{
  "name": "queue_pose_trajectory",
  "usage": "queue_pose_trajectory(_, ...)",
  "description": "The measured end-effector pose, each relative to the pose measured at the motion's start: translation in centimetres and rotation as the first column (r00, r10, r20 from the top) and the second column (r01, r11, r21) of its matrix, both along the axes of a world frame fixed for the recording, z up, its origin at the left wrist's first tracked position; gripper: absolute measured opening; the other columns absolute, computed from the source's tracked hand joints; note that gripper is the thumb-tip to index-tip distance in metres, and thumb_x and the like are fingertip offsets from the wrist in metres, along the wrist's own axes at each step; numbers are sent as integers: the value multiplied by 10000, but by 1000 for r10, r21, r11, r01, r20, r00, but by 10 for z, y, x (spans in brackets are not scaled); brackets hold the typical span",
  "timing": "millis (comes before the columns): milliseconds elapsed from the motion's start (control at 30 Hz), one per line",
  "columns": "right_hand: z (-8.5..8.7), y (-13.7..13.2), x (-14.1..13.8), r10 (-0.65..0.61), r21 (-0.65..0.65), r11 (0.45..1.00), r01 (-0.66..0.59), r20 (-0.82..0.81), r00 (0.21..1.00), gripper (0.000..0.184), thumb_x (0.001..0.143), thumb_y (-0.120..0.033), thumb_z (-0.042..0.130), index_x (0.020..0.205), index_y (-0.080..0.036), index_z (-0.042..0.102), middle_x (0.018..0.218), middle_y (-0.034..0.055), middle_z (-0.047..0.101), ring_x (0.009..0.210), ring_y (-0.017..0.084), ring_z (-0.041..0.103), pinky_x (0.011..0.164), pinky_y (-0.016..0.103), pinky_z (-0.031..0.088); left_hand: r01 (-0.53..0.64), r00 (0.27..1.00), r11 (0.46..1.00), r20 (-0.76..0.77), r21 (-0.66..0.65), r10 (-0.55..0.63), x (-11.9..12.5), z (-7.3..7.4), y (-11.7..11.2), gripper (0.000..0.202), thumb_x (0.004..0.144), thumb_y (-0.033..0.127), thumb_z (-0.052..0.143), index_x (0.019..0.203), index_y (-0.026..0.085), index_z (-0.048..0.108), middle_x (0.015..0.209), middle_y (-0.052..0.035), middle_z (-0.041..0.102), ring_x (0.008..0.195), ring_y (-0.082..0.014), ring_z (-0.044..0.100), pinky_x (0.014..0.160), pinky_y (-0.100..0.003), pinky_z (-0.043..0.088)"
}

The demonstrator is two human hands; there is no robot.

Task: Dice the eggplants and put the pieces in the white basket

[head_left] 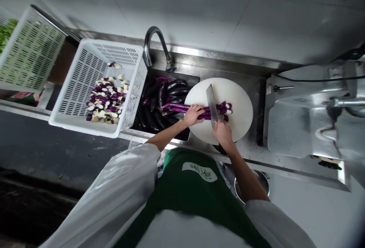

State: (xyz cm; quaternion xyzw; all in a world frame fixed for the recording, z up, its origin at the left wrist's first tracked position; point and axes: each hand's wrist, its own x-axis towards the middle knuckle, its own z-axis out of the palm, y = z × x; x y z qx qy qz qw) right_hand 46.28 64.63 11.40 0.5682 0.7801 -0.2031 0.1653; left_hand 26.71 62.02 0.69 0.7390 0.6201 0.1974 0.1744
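Observation:
Several long purple eggplants (182, 107) lie across a round white cutting board (236, 99). My left hand (192, 114) presses down on the bunch with curled fingers. My right hand (222, 131) grips the handle of a cleaver (211, 104), whose blade stands across the eggplants. The cut ends (226, 108) point right on the board.
More whole eggplants fill the steel sink (168, 73) under the tap (155, 44). A white slotted basket (82, 77) at left holds cut eggplant pieces (107, 99). Another white basket (28, 50) stands further left. A metal machine (310, 115) sits at right.

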Motion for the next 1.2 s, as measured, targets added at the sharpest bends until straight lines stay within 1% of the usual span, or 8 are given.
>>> queue_pose_trajectory(100, -8, 2, -7, 10, -34, 999, -10, -8, 1000, 361, 1075, -267, 349, 1169, -99, 655, 1113, 208, 723, 1049, 280, 694, 861, 316, 461, 3, 1000, 1000, 26, 6, -3, 0, -3, 0, 370, 911, 368, 698, 1236, 191, 690, 1313, -118, 624, 1204, -310, 528, 1043, -466, 424)
queue_pose_trajectory(233, -23, 13, -22, 18, 1, 1000, -18, -28, 999, 373, 1075, -253, 337, 1162, -86, 660, 1115, 213, 723, 1048, 280, 689, 861, 321, 457, 26, 999, 999, 40, 25, -27, -2, -7, 1, 368, 914, 364, 700, 1230, 178, 689, 1280, -116, 637, 1164, -300, 540, 1029, -451, 438)
queue_pose_trajectory(300, -25, 18, -25, 19, 18, 1000, -19, -21, 1000, 376, 1075, -256, 340, 1162, -81, 661, 1111, 214, 721, 1042, 280, 690, 856, 322, 457, 26, 999, 999, 43, 30, -28, -2, -9, 1, 359, 925, 364, 687, 1233, 180, 687, 1281, -114, 636, 1156, -296, 540, 1024, -448, 442)
queue_pose_trajectory(500, -5, 9, -14, 19, 64, 998, -20, 4, 1000, 384, 1080, -283, 340, 1186, -84, 650, 1093, 207, 719, 1004, 266, 698, 833, 312, 458, 22, 999, 999, 31, 44, -23, -1, -15, 0, 360, 941, 367, 667, 1248, 181, 678, 1266, -111, 629, 1147, -290, 534, 1018, -439, 448)
queue_pose_trajectory(667, 0, -5, -12, 40, -4, 999, -40, -1, 999, 355, 1082, -282, 366, 1171, -91, 651, 1078, 201, 727, 1022, 263, 699, 844, 302, 451, 19, 999, 999, 33, 50, -21, -1, -18, 1, 348, 940, 358, 666, 1242, 187, 678, 1271, -115, 620, 1163, -292, 534, 1017, -442, 447)
queue_pose_trajectory(1000, -33, 8, -38, 36, 11, 999, -35, -70, 997, 398, 1077, -260, 327, 1193, -81, 664, 1102, 219, 729, 1021, 277, 696, 852, 318, 457, 41, 999, 999, 12, 10, -41, -4, -9, -1, 386, 939, 367, 681, 1275, 179, 659, 1315, -129, 604, 1207, -307, 521, 1024, -448, 440)
queue_pose_trajectory(1100, -39, 20, -27, 28, 16, 1000, -27, -77, 997, 397, 1075, -300, 357, 1187, -87, 673, 1118, 217, 728, 1048, 287, 690, 866, 323, 454, 73, 997, 997, -4, -8, -73, -7, -5, -3, 406, 934, 384, 695, 1291, 195, 652, 1355, -130, 583, 1234, -315, 502, 1043, -468, 431)
queue_pose_trajectory(1200, -42, 33, -3, 9, 5, 1000, -9, -59, 998, 388, 1072, -339, 386, 1191, -107, 674, 1141, 194, 730, 1078, 282, 683, 870, 313, 448, 52, 999, 998, -8, -20, -52, 1, -3, -1, 384, 945, 389, 684, 1276, 196, 655, 1355, -132, 585, 1224, -311, 502, 1052, -476, 436)
